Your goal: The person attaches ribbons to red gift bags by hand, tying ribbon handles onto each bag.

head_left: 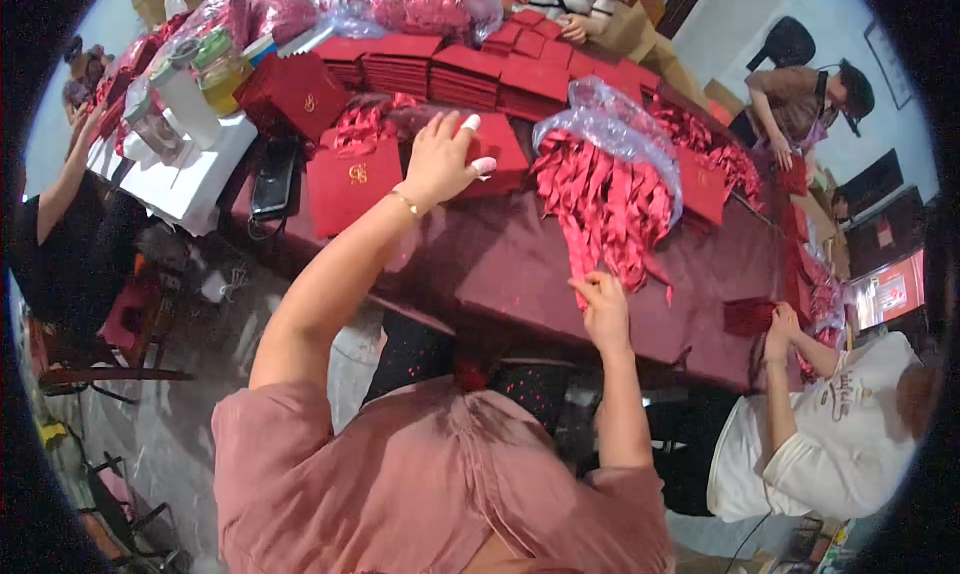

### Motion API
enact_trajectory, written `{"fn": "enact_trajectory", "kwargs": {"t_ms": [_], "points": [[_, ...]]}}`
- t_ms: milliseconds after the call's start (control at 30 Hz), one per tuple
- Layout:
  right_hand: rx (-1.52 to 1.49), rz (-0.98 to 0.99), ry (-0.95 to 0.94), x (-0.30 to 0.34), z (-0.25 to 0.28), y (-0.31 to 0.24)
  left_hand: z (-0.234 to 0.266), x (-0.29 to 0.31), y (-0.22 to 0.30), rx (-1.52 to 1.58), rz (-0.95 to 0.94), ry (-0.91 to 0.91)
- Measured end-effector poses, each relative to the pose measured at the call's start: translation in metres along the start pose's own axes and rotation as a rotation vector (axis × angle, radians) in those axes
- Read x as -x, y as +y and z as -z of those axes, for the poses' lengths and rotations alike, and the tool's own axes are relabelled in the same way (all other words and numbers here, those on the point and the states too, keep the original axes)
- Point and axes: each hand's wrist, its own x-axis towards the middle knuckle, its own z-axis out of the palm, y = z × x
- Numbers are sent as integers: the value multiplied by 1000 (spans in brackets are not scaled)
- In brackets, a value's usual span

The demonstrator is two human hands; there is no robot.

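My left hand [440,162] reaches over the table, with white covers on two fingertips and its fingers apart. Below and beside those fingers lies a red folder-like packet [503,154]. Another red packet [355,186] with a gold emblem lies left of that hand. On the right, my right hand [604,309] pinches the lower ends of red ribbons [600,209]. The ribbons spill in a thick bundle from a clear plastic bag [610,114].
Stacks of red packets [465,77] line the back of the cloth-covered table [450,264]. A black phone [273,182], jars [218,72] and a white box [190,174] stand left. A co-worker in white [830,424] handles red pieces at the right edge; other people work around.
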Motion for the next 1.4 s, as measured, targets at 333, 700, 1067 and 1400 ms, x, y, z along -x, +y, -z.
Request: {"fn": "enact_trajectory", "kwargs": {"t_ms": [333,700,1067,1400], "points": [[-75,21,43,10,9,-7,-27,95,69,-8,-87,-153],[-79,90,-40,0,5,-11,12,71,50,50,2,-229],[-64,26,25,4,2,-13,2,66,26,54,-96,-105],[-109,-38,148,-8,-9,-19,27,65,47,58,-138,-163]]}}
